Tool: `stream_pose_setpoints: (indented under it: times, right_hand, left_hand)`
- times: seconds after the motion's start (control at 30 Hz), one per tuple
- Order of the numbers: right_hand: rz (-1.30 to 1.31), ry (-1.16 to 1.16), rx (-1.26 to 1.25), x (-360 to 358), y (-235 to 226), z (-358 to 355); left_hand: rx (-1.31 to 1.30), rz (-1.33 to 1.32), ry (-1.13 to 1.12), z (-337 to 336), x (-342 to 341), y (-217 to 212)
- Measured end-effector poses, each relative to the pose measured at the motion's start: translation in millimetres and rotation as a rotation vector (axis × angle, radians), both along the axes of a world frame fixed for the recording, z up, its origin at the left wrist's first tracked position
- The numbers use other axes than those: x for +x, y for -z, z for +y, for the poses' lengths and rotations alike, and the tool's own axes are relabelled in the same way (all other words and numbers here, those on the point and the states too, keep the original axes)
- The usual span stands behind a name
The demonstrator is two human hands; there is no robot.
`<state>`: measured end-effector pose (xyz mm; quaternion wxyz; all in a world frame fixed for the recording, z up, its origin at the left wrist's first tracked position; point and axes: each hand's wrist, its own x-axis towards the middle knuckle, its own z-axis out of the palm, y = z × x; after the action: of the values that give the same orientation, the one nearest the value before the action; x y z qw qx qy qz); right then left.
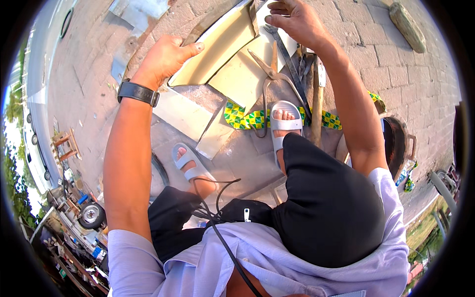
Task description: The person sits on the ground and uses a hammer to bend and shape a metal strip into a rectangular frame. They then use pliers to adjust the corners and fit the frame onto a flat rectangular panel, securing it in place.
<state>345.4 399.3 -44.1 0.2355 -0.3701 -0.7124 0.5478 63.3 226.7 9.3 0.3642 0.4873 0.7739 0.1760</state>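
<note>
Left grip (pixel 166 58): thumb stretched out over the near left edge of the bent cream sheet (pixel 222 52), the other fingers curled and partly hidden; from where I stand I cannot tell whether it pinches the metal
Right grip (pixel 302 24): farther from the body, fingers reaching leftward over a pale surface; I cannot tell whether anything is pressed between them
Bent cream sheet: between the two grips, just to the right of the left one
Shears (pixel 272 75): nearer the body than the right grip, blades parted
Dark bar (pixel 288 58): slanting toward the body from just below the right grip
Wooden handle (pixel 316 111): closer to the body than the right grip, beside its forearm
Checkered strip (pixel 255 120): green and yellow, on the body side of both grips, running behind one sandal (pixel 286 117)
Watch (pixel 138 94): strapped on the wrist behind the left grip
Log (pixel 408 27): well to the right of the right grip, lying on the paving (pixel 356 32)
</note>
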Motion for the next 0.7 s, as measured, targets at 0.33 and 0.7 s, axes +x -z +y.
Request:
stream_pose_setpoints:
  times: [0.33, 0.7]
  right_hand:
    - [0.262, -0.353, -0.089, -25.7, 21.7, 37.5]
    - [0.119, -0.302, -0.299, -22.1, 10.3, 46.3]
  left_hand:
    - [-0.022, -0.021, -0.02, 0.3, 3.7, -3.8]
    - [-0.054, 0.043, -0.011, 1.6, 0.5, -5.8]
